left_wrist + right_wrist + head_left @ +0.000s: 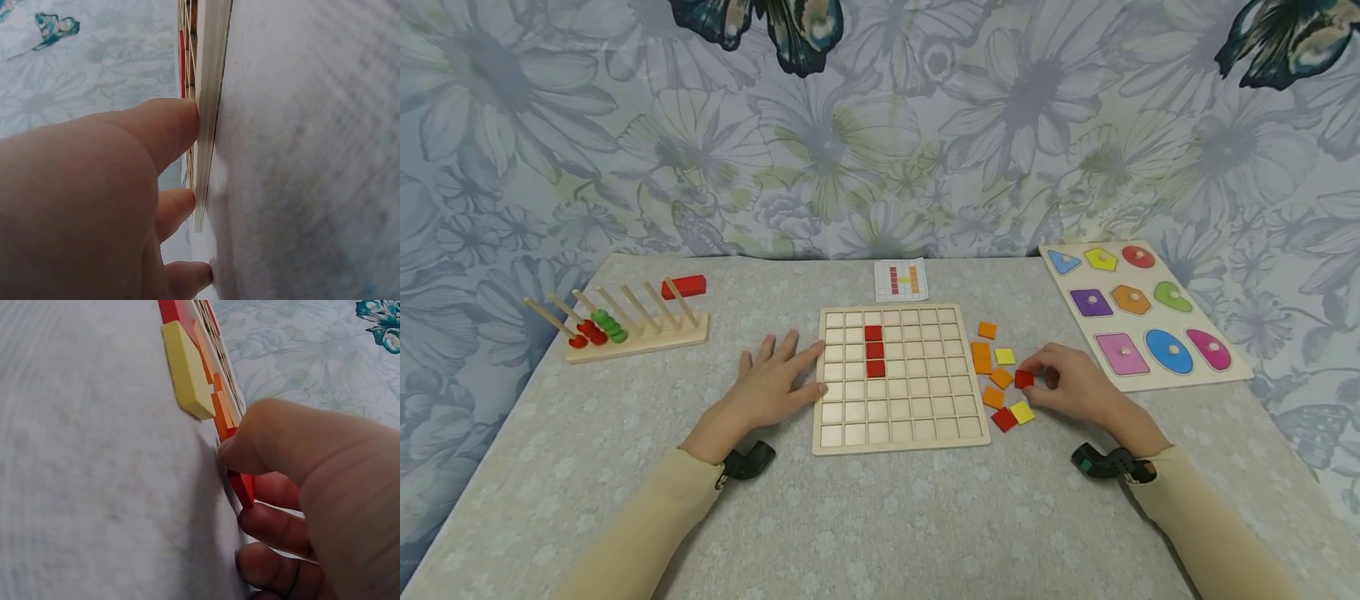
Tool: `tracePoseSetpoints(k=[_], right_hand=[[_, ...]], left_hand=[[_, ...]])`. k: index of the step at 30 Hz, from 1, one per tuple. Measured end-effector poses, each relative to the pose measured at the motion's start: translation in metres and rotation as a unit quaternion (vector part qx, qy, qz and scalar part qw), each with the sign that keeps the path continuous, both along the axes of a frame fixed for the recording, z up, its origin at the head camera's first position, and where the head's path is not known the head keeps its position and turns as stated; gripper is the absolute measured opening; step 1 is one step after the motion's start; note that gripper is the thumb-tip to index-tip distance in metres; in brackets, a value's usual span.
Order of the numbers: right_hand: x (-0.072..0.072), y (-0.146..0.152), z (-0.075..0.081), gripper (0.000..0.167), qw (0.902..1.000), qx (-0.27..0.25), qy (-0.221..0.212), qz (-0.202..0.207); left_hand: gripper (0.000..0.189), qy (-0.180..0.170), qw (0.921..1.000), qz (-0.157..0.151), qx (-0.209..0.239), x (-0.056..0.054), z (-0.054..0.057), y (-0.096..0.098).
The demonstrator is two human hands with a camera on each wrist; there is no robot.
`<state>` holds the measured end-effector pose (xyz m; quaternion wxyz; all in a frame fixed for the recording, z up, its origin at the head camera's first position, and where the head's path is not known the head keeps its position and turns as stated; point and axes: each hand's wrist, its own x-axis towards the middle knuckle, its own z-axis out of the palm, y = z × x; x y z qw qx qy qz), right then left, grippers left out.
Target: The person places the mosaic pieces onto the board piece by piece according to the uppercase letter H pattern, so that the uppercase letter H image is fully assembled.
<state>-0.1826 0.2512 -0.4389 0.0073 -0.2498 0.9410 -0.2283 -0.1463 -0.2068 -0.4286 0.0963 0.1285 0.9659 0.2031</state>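
A wooden grid board (901, 439) lies mid-table, with three red square tiles (875, 351) set in one column. At its left edge rests my left hand (767, 385), fingers spread; in the left wrist view the thumb (169, 122) touches the board's side. My right hand (1071, 385) pinches a red tile (1023, 379) right of the board, and the right wrist view shows that tile (241, 487) between thumb and fingers. Around it lie several orange tiles (982, 358), two yellow tiles (1022, 412) and another red tile (1003, 419).
A small pattern card (913, 285) lies behind the board. At left stands a wooden peg rack (647, 337) with red and green beads, a red block (688, 286) behind it. A shape puzzle (1157, 379) with several knobbed pieces lies at right.
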Motion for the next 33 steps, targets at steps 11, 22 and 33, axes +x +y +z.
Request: tracePoseSetpoints(k=[11,22,33], right_hand=[[0.003,0.003,0.004,0.026,0.9998,0.007,-0.013,-0.012],[-0.004,-0.008,0.022,0.024,0.9994,0.031,0.001,0.014],[-0.011,-0.046,0.031,0.023,0.9981,0.034,-0.009,0.051]], left_hand=[[0.068,-0.01,0.9999,0.002,0.003,-0.001,0.001,0.001],[0.067,-0.006,1.0,0.006,-0.001,0.0,0.001,0.0],[0.067,-0.001,1.0,0.003,0.001,0.002,0.0,0.0]])
